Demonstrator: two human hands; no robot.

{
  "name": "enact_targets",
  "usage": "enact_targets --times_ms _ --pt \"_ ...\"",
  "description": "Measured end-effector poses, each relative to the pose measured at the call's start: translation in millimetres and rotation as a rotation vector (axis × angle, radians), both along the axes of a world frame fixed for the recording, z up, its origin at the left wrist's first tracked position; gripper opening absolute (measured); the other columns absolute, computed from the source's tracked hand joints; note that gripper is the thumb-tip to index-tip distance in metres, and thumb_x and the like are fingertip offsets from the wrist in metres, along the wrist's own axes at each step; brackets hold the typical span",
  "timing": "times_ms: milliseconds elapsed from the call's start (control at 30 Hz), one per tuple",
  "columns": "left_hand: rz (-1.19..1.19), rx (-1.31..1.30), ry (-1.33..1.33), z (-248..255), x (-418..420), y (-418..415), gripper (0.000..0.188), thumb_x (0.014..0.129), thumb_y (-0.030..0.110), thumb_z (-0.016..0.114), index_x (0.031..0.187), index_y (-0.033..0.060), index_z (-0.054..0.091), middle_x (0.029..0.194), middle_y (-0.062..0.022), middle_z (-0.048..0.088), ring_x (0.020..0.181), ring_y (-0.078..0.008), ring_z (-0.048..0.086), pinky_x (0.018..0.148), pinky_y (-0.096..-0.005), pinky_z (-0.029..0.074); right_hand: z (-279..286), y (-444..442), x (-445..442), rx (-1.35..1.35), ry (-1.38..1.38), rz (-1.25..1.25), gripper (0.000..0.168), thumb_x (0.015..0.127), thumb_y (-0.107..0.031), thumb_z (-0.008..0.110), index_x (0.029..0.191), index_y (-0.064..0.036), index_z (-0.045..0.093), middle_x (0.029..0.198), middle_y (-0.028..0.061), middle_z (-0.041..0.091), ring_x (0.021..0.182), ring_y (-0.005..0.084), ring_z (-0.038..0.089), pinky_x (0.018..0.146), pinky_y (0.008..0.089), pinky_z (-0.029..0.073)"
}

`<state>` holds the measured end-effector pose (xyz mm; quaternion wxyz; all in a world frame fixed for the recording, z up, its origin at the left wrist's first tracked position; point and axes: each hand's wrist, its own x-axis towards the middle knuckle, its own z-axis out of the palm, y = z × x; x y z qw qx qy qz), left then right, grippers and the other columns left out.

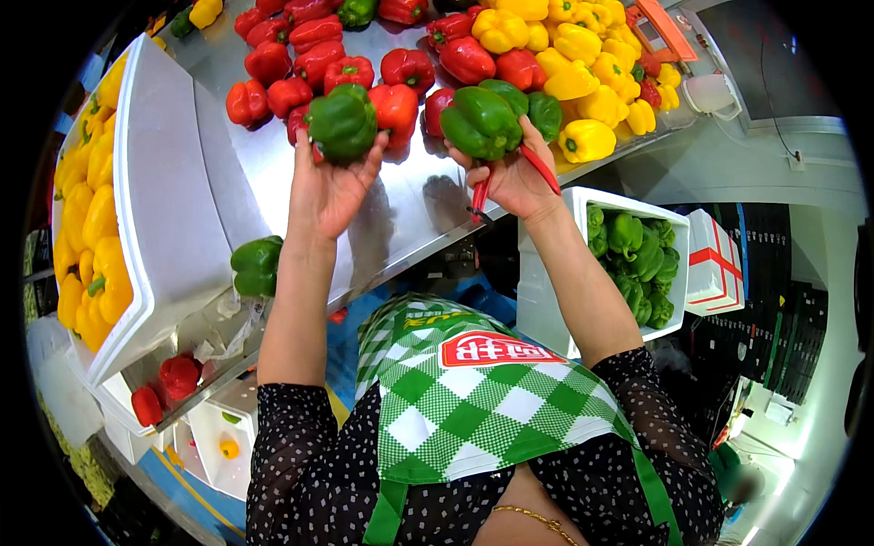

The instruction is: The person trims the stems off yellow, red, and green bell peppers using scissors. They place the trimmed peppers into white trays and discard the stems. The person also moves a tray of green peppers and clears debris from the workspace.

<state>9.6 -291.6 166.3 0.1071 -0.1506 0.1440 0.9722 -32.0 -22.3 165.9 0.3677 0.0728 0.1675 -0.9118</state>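
My left hand (336,194) holds a green bell pepper (343,123) above the steel table (382,228), its fingers curled around the underside. To the right, my right hand (512,179) grips another green bell pepper (480,123). A tool with red handles (541,169) and a black strap is tucked in that same hand; its working end is hidden. Two more green bell peppers (545,116) show just behind the right hand's pepper, and I cannot tell whether they touch it. Red bell peppers (317,63) lie spread beyond both hands.
Yellow bell peppers (577,78) are heaped at the table's far right. On the left, a tilted white foam box (171,170) holds yellow ones (99,211). One green pepper (257,266) lies by my left forearm. Right of me, another foam box (546,286) contains green peppers (638,259).
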Motion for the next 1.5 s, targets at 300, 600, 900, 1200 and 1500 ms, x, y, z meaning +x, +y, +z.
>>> enact_targets --times_ms 300,600,900,1200,1500 --pt "0.076 -1.159 0.192 46 -9 -34 0.067 0.093 0.035 0.061 0.143 -0.0006 0.034 0.139 -0.0239 0.044 0.126 -0.0355 0.049 0.103 -0.0429 0.043 23 -26 -79 0.293 0.234 -0.146 0.046 0.091 -0.041 0.061 0.122 -0.007 0.052 0.121 0.0214 0.058 0.105 0.0362 0.061 0.07 0.0359 0.049" --pt "-0.344 -2.451 -0.032 9 154 -95 0.092 0.061 0.026 0.083 0.142 0.0147 0.04 0.141 -0.0238 0.036 0.126 -0.0413 0.043 0.108 -0.046 0.036 1 3 53 0.146 0.054 0.096 0.051 0.097 -0.043 0.052 0.138 -0.012 0.046 0.124 0.0172 0.058 0.1 0.0258 0.061 0.082 0.0415 0.05" --pt "-0.497 -2.463 -0.171 15 129 -88 0.087 0.055 0.024 0.08 0.134 0.0149 0.046 0.133 -0.0148 0.046 0.112 -0.0397 0.054 0.097 -0.0484 0.044 -5 18 150 0.178 -0.103 0.303 0.064 0.098 -0.042 0.05 0.15 -0.015 0.024 0.126 0.017 0.055 0.109 0.0274 0.059 0.093 0.0448 0.049" --pt "0.361 -1.208 0.277 5 1 -47 0.069 0.07 0.022 0.083 0.126 0.0049 0.045 0.108 -0.0113 0.061 0.095 -0.0201 0.062 0.083 -0.0318 0.053 15 31 206 0.323 0.091 0.195 0.081 0.085 -0.015 0.065 0.151 -0.007 0.018 0.124 0.0158 0.055 0.113 0.0279 0.058 0.101 0.0447 0.046" --pt "-0.125 -1.558 0.9 14 -86 310 0.102 0.072 0.05 0.076 0.146 -0.0012 0.027 0.142 -0.0266 0.034 0.132 -0.0404 0.038 0.108 -0.0462 0.034 5 67 317 0.371 -0.01 -0.669 0.078 0.088 -0.029 0.067 0.15 -0.01 0.023 0.119 0.0165 0.057 0.109 0.0299 0.059 0.095 0.0486 0.049"
